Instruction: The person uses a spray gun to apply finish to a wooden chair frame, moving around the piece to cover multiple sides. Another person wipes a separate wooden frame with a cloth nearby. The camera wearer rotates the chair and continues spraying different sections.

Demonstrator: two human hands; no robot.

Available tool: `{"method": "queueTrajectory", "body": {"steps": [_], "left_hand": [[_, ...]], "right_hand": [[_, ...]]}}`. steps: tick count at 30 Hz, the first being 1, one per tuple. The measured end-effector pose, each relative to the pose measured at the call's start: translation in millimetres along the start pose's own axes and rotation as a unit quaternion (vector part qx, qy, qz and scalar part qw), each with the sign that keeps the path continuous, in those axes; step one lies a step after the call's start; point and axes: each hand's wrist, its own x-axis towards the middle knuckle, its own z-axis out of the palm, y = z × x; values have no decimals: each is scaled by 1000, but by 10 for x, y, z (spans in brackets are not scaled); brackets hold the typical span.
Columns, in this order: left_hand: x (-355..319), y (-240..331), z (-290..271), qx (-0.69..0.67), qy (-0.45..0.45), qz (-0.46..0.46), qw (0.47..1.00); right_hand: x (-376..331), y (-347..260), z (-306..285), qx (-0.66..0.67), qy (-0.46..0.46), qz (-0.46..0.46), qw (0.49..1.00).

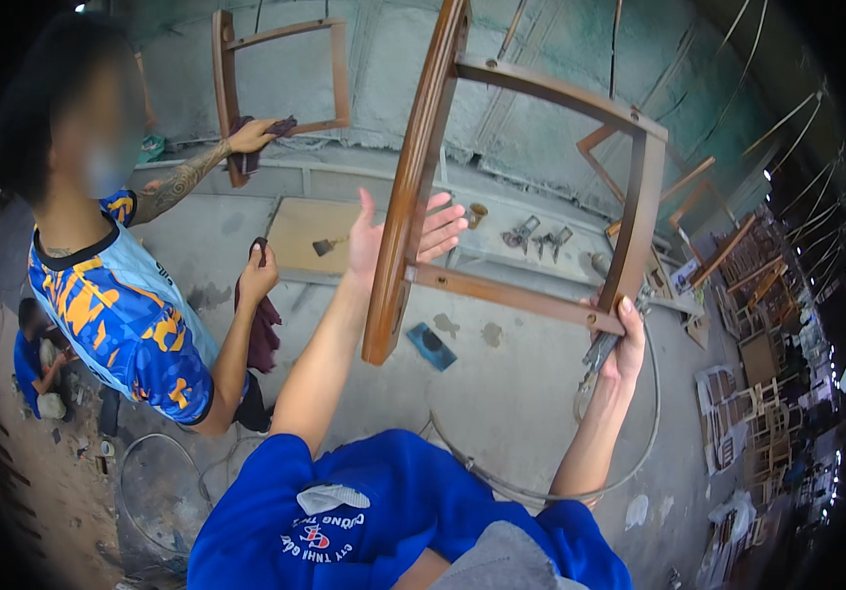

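Note:
A brown varnished wooden frame [526,285], with one thick rail and a curved side, stands upright in front of me. My left hand [408,236] is open behind the thick rail, palm up and fingers spread; whether it touches the wood is hard to tell. At the lower right corner my right hand [628,344] is closed, thumb against the frame's edge and fingers partly hidden behind it. A grey metal spray gun [598,352] is in that same hand, with a hose [657,393] looping down past my forearm.
To my left a co-worker [138,305] holds dark cloths, one against another hanging frame [226,98]. A brush [325,246] lies on a board beyond my left hand. Metal tools [538,239] rest on the ledge. Stacked chairs [767,413] fill the right side. Another person [44,364] sits far left.

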Motion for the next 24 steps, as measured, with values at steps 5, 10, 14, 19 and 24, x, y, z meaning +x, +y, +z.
{"method": "queueTrajectory", "body": {"steps": [5, 10, 14, 19, 24], "left_hand": [[114, -745, -339, -88, -197, 9, 976], [282, -1126, -267, -27, -140, 40, 989], [320, -1276, -92, -27, -173, 89, 981], [189, -1318, 68, -35, -199, 85, 976], [-44, -1389, 407, 36, -219, 39, 974]], "right_hand": [[47, 6, -32, -2, 8, 11, 1000], [69, -48, 16, 11, -16, 23, 1000], [-40, -152, 96, 19, -23, 31, 999], [-321, -275, 230, 45, -25, 44, 998], [-662, -566, 281, -15, -13, 17, 1000]]}}
